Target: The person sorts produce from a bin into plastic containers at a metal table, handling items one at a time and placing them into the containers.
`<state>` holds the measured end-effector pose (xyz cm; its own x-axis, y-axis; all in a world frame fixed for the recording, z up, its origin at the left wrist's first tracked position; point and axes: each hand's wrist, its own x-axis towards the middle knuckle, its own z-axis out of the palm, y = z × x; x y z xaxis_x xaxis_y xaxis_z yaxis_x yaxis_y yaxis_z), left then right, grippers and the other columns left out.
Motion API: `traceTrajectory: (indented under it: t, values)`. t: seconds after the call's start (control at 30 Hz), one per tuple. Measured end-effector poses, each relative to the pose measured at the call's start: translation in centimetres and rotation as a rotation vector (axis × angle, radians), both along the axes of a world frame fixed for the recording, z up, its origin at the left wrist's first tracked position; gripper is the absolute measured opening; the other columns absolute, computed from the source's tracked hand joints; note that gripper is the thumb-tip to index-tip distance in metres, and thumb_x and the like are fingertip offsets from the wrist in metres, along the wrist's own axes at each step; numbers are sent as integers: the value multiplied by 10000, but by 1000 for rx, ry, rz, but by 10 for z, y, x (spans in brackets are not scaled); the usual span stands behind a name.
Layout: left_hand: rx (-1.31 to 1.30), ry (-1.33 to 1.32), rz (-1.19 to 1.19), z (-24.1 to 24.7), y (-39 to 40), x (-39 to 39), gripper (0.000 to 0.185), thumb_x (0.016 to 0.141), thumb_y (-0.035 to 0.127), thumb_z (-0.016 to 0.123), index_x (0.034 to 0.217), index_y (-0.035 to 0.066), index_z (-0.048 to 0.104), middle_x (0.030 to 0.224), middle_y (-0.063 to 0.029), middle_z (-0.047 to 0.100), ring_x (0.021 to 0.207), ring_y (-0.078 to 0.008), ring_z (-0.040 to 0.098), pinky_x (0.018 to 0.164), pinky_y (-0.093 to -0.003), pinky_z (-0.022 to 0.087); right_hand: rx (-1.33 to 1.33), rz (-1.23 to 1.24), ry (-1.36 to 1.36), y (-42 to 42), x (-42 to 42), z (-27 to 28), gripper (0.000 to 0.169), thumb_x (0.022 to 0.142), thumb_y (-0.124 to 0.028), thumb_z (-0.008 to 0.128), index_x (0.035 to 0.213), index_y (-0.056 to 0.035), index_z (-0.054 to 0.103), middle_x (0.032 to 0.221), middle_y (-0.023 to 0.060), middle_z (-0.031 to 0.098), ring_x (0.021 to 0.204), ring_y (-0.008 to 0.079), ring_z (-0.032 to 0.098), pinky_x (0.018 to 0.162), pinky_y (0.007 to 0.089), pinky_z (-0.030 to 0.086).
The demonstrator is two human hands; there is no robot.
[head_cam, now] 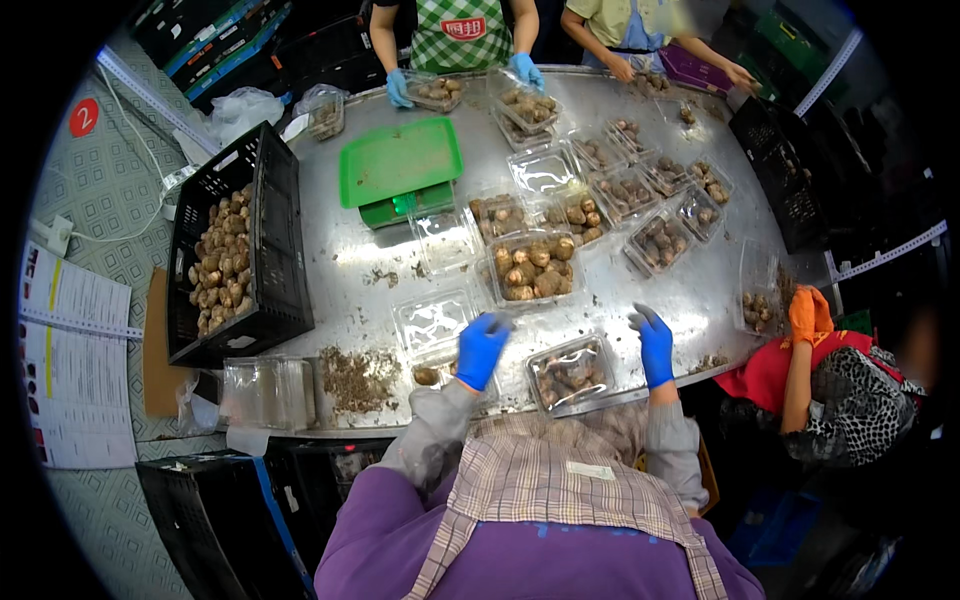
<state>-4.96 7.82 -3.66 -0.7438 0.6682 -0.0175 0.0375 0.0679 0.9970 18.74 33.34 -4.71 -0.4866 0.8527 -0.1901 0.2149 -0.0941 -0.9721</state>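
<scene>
My left hand (pixel 481 351), in a blue glove with dirty fingertips, hovers over an open clear plastic clamshell holding a few taro corms (pixel 426 375). The clamshell's raised lid (pixel 433 324) lies just behind it; whether anything sits under my curled fingers is hidden. My right hand (pixel 654 346), also gloved in blue, is above the steel table with its fingers apart and nothing in them. Between my hands, at the front edge, stands a closed clamshell of taro (pixel 571 373), tilted slightly. Further back is an open clamshell heaped with taro (pixel 534 268).
A green weighing scale (pixel 401 165) stands behind, left of several filled clamshells (pixel 626 191). At left, a black crate (pixel 283 247) holds loose taro near stacked empty clamshells (pixel 268 394) and soil crumbs (pixel 356 379). Co-workers' hands appear at the far edge, and an orange-gloved hand (pixel 808 313) at right.
</scene>
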Motion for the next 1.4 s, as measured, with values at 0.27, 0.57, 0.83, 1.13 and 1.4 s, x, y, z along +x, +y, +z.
traceTrajectory:
  t: [0.27,0.57,0.83,1.13,1.4]
  values:
    - [169,-553,-25,-36,50,-68,426,986,191,599,1388,60,549,1168,-41,685,913,-113,642,779,-251,499,-153,292,168,130,-202,-42,522,1017,-462,500,1257,-20,638,1019,49,690,924,146,610,840,310,468]
    - [189,-480,302,-73,26,-103,442,1006,243,582,1390,32,528,1256,-97,647,1115,-191,618,942,-308,491,249,469,23,54,-178,15,587,951,-333,642,1416,1,509,1339,134,597,1211,209,561,1033,321,416]
    - [-214,-170,313,-75,34,-202,569,918,227,680,1412,7,504,1096,-90,686,905,-125,618,754,-276,506,-333,418,-11,14,-142,24,638,948,-313,650,1467,-3,445,1323,68,592,1162,150,552,992,289,420]
    - [-189,95,-292,-36,147,-171,500,976,386,604,1311,15,618,1254,-190,660,1162,-276,620,1010,-363,456,-240,296,10,33,-151,31,622,967,-392,616,1436,-3,485,1311,79,608,1201,162,541,1008,288,412]
    - [-153,163,-352,-41,134,-148,526,900,270,707,1329,-5,579,1249,-169,654,1174,-240,611,979,-358,487,555,375,-289,153,-289,9,623,891,-455,635,1319,-6,580,1304,225,614,1209,342,591,1014,401,458]
